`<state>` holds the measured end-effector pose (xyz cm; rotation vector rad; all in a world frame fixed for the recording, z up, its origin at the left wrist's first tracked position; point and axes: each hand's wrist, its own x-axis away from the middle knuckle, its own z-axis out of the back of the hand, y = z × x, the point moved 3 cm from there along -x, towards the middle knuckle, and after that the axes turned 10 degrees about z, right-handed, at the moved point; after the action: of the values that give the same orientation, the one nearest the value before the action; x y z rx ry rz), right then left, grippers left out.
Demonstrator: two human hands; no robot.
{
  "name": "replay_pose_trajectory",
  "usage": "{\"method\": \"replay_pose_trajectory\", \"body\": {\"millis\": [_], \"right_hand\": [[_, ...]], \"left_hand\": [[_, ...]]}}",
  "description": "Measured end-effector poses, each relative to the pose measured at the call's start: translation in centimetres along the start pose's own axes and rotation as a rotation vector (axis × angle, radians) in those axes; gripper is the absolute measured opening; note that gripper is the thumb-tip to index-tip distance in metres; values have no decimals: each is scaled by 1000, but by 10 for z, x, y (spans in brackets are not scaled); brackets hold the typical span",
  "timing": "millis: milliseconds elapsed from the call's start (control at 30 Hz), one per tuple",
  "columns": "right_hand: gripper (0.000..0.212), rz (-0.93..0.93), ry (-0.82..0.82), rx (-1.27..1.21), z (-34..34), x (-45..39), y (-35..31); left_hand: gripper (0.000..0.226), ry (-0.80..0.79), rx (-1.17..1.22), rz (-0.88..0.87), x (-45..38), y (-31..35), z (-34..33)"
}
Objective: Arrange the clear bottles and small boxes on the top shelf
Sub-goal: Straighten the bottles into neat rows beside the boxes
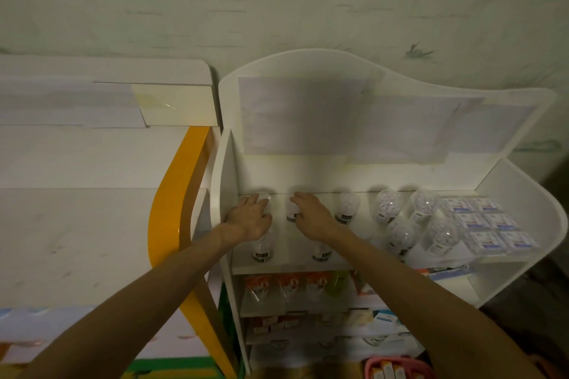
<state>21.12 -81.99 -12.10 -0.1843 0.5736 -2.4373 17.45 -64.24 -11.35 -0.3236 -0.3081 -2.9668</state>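
Several clear bottles stand on the white top shelf (366, 226). My left hand (248, 217) grips the back-left bottle (264, 197) near the shelf's left wall. My right hand (311, 214) grips the neighbouring back-row bottle (291, 209). Two more bottles stand in the front row, one (261, 251) under my left wrist and one (321, 253) under my right wrist. Another back-row bottle (347, 206) stands free to the right. A cluster of bottles (406, 218) with small white pieces inside follows. Small boxes (489, 226) lie in rows at the far right.
Lower shelves (308, 289) hold orange packets and assorted boxes. A pink basket (397, 368) sits at the bottom. A second white unit with a yellow curved side (175, 194) stands to the left. Paper sheets (308, 117) cover the back panel.
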Motion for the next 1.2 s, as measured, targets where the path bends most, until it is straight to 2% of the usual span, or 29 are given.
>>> {"method": "replay_pose_trajectory", "body": {"millis": [100, 233, 333, 433, 567, 767, 967, 1067, 1200], "right_hand": [[58, 11, 60, -68, 9, 5, 1], [47, 0, 159, -123, 27, 21, 16], [48, -6, 118, -7, 40, 41, 25], [64, -1, 29, 120, 45, 61, 26], [76, -21, -172, 175, 33, 72, 31], [75, -11, -171, 194, 22, 63, 20], [73, 30, -145, 197, 18, 55, 4], [74, 13, -99, 123, 17, 54, 6], [77, 24, -133, 108, 12, 56, 8]], "left_hand": [[62, 52, 1, -22, 5, 2, 4], [60, 122, 76, -94, 15, 6, 8], [57, 166, 119, -117, 25, 11, 5], [55, 192, 125, -167, 33, 14, -2], [49, 92, 117, -209, 36, 14, -11], [44, 31, 121, -164, 39, 10, -16], [43, 38, 146, -144, 42, 9, -17], [43, 50, 150, -144, 40, 9, -16], [43, 46, 174, -134, 41, 7, -18]]}}
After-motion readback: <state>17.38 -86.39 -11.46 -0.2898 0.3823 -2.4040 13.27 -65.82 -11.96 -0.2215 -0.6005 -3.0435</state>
